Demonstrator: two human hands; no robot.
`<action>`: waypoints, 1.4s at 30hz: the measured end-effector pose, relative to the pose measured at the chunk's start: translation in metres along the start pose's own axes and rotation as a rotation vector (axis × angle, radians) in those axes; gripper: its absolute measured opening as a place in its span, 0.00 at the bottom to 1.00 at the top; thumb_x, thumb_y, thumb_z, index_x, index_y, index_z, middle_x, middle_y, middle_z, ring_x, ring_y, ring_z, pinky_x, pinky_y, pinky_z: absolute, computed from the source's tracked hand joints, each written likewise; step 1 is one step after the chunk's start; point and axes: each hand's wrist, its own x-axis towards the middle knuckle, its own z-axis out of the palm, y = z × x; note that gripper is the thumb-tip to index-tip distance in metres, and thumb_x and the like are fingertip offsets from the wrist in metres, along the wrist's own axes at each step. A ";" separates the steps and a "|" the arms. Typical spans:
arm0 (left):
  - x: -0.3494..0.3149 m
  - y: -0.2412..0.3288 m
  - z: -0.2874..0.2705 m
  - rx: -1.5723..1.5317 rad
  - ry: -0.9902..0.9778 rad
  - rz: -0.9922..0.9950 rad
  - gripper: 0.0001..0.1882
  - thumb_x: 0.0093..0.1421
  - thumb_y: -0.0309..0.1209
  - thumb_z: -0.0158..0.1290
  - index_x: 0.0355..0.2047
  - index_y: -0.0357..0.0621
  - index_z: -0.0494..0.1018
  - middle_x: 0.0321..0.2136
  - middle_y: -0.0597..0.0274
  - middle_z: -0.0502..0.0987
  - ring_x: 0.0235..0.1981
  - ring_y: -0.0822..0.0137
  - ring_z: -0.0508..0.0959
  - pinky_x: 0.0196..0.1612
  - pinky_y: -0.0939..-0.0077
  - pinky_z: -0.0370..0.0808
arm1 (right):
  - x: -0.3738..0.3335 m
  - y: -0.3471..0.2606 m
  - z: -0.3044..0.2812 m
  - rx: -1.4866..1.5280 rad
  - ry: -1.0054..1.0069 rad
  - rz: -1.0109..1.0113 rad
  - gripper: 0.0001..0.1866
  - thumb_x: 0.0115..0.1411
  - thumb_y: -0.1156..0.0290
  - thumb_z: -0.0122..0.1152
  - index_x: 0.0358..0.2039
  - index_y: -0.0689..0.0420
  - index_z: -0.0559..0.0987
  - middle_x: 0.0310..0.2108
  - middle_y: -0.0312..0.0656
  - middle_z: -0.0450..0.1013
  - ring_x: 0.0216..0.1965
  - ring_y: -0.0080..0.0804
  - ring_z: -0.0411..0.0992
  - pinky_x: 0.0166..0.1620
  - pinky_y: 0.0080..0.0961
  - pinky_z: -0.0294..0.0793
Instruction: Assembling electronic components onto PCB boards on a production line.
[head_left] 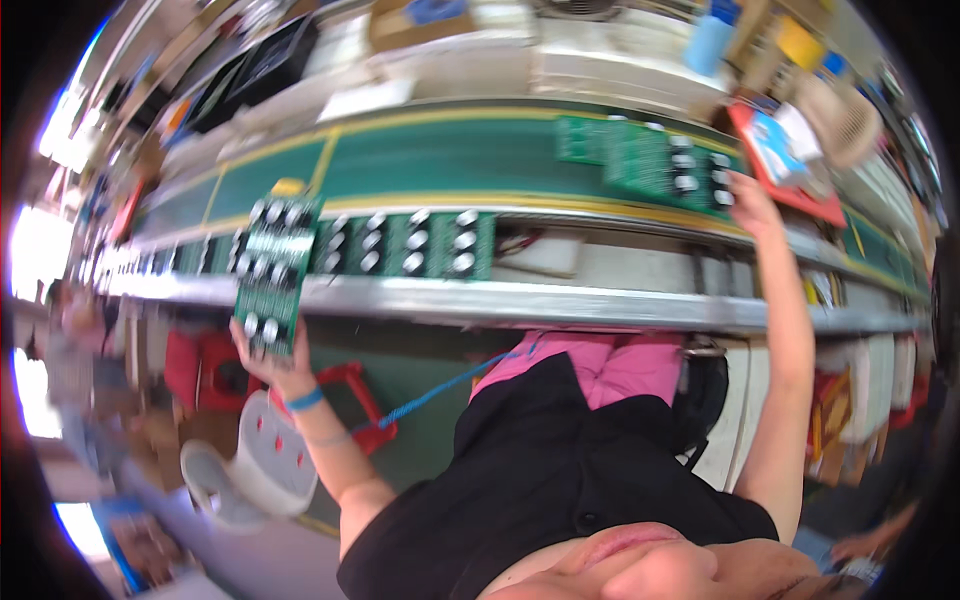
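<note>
My left hand [272, 368] is closed on the lower end of a green circuit board [272, 272], tilted up over the front rail. Silvery-topped black cylindrical parts stand on this board. Far to the right, my right hand [755, 208] grips the right edge of another green circuit board [640, 168], at the conveyor belt [430, 160]. That board carries similar black parts near its right end and is smeared by motion; whether it touches the belt I cannot tell. A blue wrist strap [305, 400] is around my left wrist.
A row of similar boards [400, 245] lies along the metal front rail [600, 305]. A red tray [800, 195] with packets sits beyond my right hand. A blue coiled cord [440, 395] runs toward my lap. Below left stands a white chair [265, 465]; boxes line the far side.
</note>
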 end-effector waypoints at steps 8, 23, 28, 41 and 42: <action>0.039 0.041 -0.020 -0.126 -0.209 0.118 0.25 0.61 0.46 0.43 0.49 0.39 0.69 0.47 0.52 0.73 0.48 0.53 0.73 0.54 0.52 0.67 | 0.071 0.031 -0.146 0.017 0.083 -0.012 0.11 0.63 0.74 0.45 0.43 0.62 0.72 0.42 0.40 0.72 0.44 0.31 0.70 0.48 0.26 0.68; -0.046 -0.089 0.089 -0.280 -0.430 -0.640 0.29 0.63 0.48 0.40 0.54 0.35 0.62 0.50 0.48 0.70 0.50 0.53 0.73 0.55 0.55 0.69 | -0.024 -0.022 0.106 -0.616 0.014 -0.257 0.18 0.64 0.63 0.50 0.50 0.59 0.73 0.38 0.42 0.75 0.36 0.27 0.74 0.38 0.23 0.74; -0.067 -0.133 0.128 -0.181 -0.514 -0.909 0.32 0.64 0.49 0.39 0.56 0.33 0.60 0.51 0.45 0.69 0.51 0.51 0.72 0.53 0.53 0.71 | -0.107 -0.006 0.215 -0.086 -0.375 0.082 0.22 0.65 0.64 0.48 0.56 0.63 0.65 0.43 0.47 0.73 0.42 0.32 0.73 0.44 0.27 0.73; -0.124 -0.195 0.162 0.047 -0.657 -1.257 0.33 0.62 0.51 0.40 0.57 0.35 0.59 0.54 0.45 0.66 0.54 0.49 0.69 0.56 0.49 0.65 | -0.199 0.028 0.178 -0.128 0.036 0.048 0.11 0.59 0.66 0.58 0.36 0.61 0.72 0.24 0.36 0.73 0.20 0.19 0.71 0.19 0.15 0.69; -0.130 -0.197 0.164 0.066 -0.667 -1.267 0.31 0.63 0.50 0.39 0.55 0.35 0.61 0.52 0.47 0.69 0.52 0.51 0.71 0.56 0.51 0.67 | -0.204 0.031 0.175 -0.083 0.035 0.069 0.11 0.58 0.67 0.59 0.35 0.62 0.72 0.21 0.37 0.72 0.20 0.20 0.71 0.18 0.16 0.69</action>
